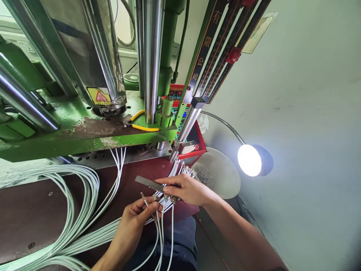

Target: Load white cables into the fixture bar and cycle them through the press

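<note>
My left hand pinches several thin white cables just below their metal connector tips, at the front edge of the dark red-brown worktable. My right hand holds a flat grey metal bar over the same cable ends, fingers closed around it. More white cables with metal ends lie fanned out just beyond my right hand. The hands are almost touching each other.
A green press machine with chrome columns looms above the table. Yellow-handled pliers rest on its green ledge. Loops of white cable cover the table's left. A white bowl and a lit gooseneck lamp stand right.
</note>
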A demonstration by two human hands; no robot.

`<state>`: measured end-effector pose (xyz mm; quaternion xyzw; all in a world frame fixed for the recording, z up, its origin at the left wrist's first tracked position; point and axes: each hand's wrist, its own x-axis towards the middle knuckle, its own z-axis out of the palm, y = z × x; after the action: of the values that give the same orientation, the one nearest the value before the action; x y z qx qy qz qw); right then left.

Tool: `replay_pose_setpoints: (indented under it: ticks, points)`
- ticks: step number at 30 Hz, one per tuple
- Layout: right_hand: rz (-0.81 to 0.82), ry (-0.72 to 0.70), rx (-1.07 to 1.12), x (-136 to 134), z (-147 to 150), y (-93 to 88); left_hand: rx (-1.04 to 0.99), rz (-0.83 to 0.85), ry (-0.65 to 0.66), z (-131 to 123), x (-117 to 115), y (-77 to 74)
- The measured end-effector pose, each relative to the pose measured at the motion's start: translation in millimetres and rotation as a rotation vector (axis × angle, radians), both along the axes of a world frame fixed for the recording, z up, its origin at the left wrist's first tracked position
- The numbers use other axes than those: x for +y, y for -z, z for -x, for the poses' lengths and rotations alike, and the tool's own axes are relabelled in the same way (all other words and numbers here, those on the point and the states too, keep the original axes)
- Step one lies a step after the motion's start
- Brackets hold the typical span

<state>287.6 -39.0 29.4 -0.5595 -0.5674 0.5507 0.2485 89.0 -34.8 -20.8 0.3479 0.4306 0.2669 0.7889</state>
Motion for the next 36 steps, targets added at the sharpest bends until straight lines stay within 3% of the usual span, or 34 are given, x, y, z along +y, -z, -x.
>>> replay_pose_setpoints:
  ticks: [7,21,36]
  points:
    - [-0.037,-0.011,-0.019,-0.2,-0.3,-3.9,-0.128,0.093,0.038,0.6,-0.7,-4.5]
    - [0.009,-0.062,0.007,-1.4,0.2,-1.2,0.044,-0.085,0.065,-0.3,1.5,-17.3]
    - [-0.070,-0.068,-0.129,-4.7,6.2,-0.2,0.096,-0.055,-0.085,-9.5,1.1,-15.0]
